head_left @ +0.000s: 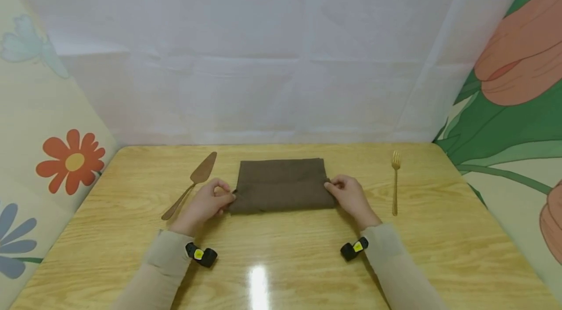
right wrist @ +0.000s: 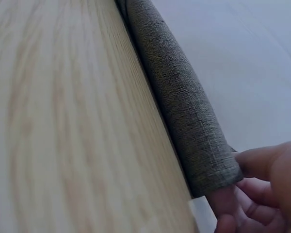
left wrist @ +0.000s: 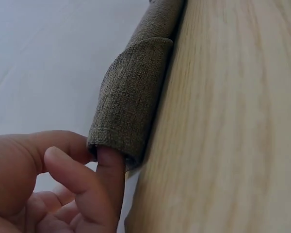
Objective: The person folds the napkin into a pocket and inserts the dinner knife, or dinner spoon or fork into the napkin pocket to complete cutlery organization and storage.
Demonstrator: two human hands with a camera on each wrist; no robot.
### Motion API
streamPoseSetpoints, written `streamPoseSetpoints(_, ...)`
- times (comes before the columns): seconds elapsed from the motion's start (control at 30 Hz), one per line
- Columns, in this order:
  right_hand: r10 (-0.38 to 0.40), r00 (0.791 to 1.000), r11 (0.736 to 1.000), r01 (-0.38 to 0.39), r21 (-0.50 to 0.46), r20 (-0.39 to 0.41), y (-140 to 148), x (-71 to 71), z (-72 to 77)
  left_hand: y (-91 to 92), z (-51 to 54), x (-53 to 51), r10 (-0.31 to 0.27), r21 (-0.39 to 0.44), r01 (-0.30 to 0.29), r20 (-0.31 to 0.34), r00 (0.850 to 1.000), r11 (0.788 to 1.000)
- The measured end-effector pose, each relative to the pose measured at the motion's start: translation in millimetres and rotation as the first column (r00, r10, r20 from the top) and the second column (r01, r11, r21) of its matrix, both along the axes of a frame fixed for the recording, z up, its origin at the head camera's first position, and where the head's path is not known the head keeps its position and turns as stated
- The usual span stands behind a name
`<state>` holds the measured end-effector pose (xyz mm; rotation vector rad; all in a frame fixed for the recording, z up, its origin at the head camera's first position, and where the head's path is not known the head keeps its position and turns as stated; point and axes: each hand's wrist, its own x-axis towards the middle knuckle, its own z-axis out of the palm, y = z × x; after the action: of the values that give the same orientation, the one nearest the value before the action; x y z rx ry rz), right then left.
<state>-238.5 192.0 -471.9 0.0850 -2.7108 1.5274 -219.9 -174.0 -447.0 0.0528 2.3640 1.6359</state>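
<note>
Left grip (head_left: 208,202), right grip (head_left: 350,196): pinched cloth (head_left: 283,195)

A dining spot, though whether in a home or a studio cannot be told: a white sheet (head_left: 263,56) stands behind the table's (head_left: 298,256) far edge, flowered walls (head_left: 522,127) flank its side edges, and a server (head_left: 204,169), cloth (head_left: 283,185) and fork (head_left: 395,185) lie toward the far edge.

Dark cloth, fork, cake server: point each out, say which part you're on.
Dark cloth (head_left: 283,185): head view, middle of its folded upper face.
Fork (head_left: 395,189): head view, on the handle, below the tines.
Cake server (head_left: 204,169): head view, middle of the blade.
</note>
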Motion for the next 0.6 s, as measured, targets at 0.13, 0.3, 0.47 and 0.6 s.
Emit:
streamPoseSetpoints(0.13,-0.046,0.999,0.998,0.047,0.03,-0.027,-0.2,-1.5,-2.8,0.7,1.6,1.3,-0.038,0.017,0.038,-0.005,0.999,0.999)
streamPoseSetpoints(0.3,-0.058,0.998,0.997,0.059,0.048,-0.019,1.0,-2.4,-4.9,2.8,-0.3,0.6,-0.066,-0.055,0.064,-0.03,0.997,0.996)
streamPoseSetpoints(0.47,-0.025,1.0,0.999,0.025,0.04,0.005,2.6,-3.4,-4.7,3.6,-1.1,0.1,-0.076,-0.069,0.073,-0.037,0.996,0.995)
streamPoseSetpoints(0.6,0.023,1.0,0.999,-0.023,-0.038,0.003,4.4,-3.3,-4.0,3.8,-1.8,-0.5,-0.087,-0.062,0.085,-0.028,0.996,0.994)
